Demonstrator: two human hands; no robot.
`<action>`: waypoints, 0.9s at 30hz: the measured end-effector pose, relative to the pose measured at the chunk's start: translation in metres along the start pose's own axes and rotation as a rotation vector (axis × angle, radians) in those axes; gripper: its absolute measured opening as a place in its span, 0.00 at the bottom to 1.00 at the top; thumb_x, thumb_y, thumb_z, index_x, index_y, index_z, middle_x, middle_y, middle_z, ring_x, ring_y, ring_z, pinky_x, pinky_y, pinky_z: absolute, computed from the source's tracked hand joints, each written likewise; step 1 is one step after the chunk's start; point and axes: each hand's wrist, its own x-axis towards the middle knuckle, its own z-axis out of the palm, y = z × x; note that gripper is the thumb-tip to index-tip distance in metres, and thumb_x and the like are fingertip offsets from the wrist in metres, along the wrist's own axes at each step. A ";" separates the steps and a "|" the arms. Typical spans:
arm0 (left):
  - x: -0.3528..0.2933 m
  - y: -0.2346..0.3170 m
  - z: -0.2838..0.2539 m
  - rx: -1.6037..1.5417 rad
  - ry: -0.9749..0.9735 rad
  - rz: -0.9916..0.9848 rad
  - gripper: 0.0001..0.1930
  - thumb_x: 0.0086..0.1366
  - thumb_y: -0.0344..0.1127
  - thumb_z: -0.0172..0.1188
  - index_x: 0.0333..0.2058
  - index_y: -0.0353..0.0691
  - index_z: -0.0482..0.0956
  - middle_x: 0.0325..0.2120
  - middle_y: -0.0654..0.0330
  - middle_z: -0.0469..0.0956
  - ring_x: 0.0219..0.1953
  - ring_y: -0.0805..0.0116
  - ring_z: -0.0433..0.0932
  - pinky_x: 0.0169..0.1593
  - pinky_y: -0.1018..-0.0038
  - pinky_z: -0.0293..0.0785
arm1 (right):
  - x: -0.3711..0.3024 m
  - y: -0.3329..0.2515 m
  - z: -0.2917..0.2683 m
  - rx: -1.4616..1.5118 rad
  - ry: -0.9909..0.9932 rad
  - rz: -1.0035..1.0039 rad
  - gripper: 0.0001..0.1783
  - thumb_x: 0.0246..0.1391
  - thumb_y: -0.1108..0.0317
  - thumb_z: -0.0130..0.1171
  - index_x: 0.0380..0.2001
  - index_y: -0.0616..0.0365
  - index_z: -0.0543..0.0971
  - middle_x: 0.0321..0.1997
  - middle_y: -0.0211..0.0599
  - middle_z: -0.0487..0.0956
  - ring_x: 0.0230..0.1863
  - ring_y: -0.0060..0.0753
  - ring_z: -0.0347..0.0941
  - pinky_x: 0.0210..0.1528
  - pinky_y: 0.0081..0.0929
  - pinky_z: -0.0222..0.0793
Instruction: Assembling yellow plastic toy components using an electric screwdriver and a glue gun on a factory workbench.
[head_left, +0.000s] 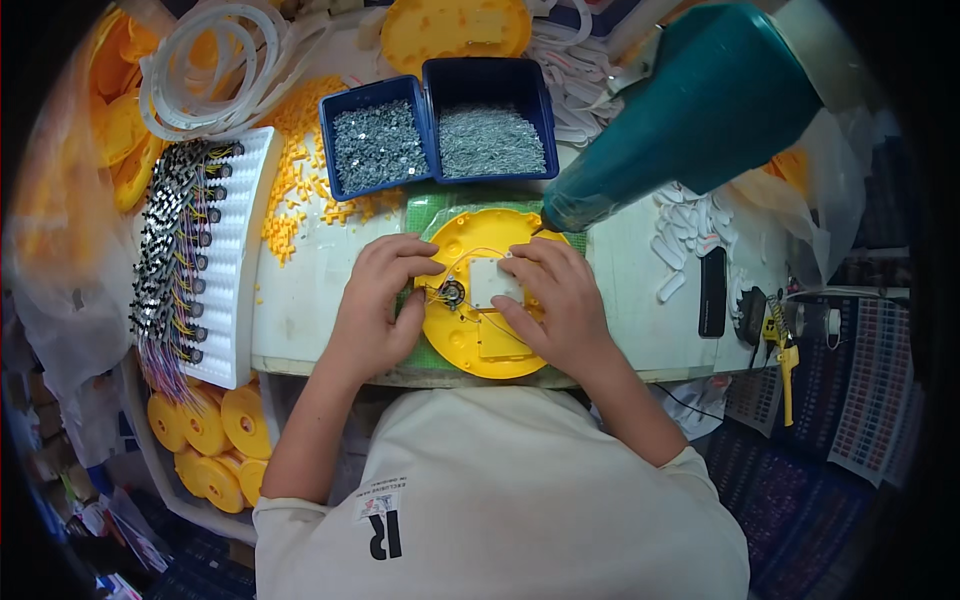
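A round yellow plastic shell point(462, 347) lies on a green mat point(425, 215) at the table's near edge. Inside it sit a white square plate point(493, 283), thin wires and a small round dark part point(452, 292). My left hand point(385, 295) grips the shell's left rim, thumb below the curled fingers. With fingers and thumb bent, my right hand point(562, 305) holds the right side of the white square plate. A teal power screwdriver point(690, 115) reaches in from the upper right, its tip just above the shell's far rim.
Beyond the mat stand two blue bins point(428, 130) of small metal parts. Loose small yellow pieces point(290, 200) and a white foam tray point(250, 290) of wired parts lie left. White pieces point(685, 240) and a black bar point(712, 292) lie right. Yellow shells point(205, 425) are stacked below left.
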 end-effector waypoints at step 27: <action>-0.017 -0.027 0.029 -0.268 0.153 -0.067 0.14 0.59 0.17 0.55 0.43 0.35 0.78 0.54 0.51 0.77 0.57 0.58 0.75 0.59 0.69 0.73 | -0.004 -0.007 0.000 -0.066 0.030 0.058 0.25 0.52 0.58 0.70 0.51 0.58 0.83 0.51 0.43 0.81 0.56 0.51 0.76 0.62 0.46 0.69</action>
